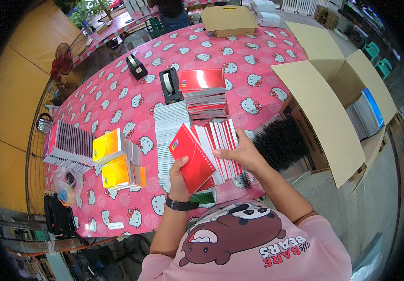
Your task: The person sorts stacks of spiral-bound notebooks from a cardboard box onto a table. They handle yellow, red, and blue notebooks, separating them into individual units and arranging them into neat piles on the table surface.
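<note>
One red notebook (194, 160), grasped in the left hand (179, 184), slants lengthwise toward upper left, beside the right hand (245, 153), whose hold on the notebook row (226, 168) is unclear.

From my end, the notebook (192, 159) was red, the pads (108, 146) yellow, the coils (280, 143) black. I saw white cat faces patterning the pink cloth (117, 107); the box (319, 122) looked brown.

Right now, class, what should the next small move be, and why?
Probably straighten the red, hole-edged paper booklet in the left hand: it slants more than the red-and-white row of paper booklets under the right hand.
</note>
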Demonstrator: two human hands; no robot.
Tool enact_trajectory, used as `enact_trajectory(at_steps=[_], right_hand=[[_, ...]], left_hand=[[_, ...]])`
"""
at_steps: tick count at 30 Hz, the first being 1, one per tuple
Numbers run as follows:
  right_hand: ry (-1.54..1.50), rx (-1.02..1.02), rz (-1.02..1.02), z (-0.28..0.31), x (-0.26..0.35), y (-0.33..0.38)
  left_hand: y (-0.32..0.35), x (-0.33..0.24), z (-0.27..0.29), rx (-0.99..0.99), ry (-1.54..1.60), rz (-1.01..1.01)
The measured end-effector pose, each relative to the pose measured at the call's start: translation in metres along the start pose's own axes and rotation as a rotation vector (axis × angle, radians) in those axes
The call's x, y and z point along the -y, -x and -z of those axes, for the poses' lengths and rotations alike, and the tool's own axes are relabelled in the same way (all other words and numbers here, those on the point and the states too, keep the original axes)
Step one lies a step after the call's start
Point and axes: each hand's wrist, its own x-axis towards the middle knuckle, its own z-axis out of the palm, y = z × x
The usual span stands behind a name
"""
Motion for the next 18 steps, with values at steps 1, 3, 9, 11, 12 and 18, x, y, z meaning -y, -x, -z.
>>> enact_trajectory(at_steps=[1,3,9,11,12,18], right_hand=[[-0.053,0.009,-0.002,0.002,0.001,0.000],[-0.159,0.038,-0.011,0.001,0.009,0.004],[-0.224,0.036,-0.012,0.003,0.003,0.005],[-0.240,0.036,-0.025,0.002,0.006,0.005],[-0.248,0.042,-0.034,0.001,0.008,0.005],[-0.173,0.003,0.006,-0.002,-0.006,0.001]], left_hand=[[-0.001,0.003,0.000,0.020,0.026,-0.004],[-0.001,0.006,0.002,0.032,0.052,-0.010],[-0.002,0.005,0.005,0.017,0.002,-0.004],[-0.002,0.005,0.009,0.019,0.023,0.000],[-0.001,0.004,0.008,0.012,0.026,0.007],[-0.002,0.004,0.007,0.042,0.040,0.030]])
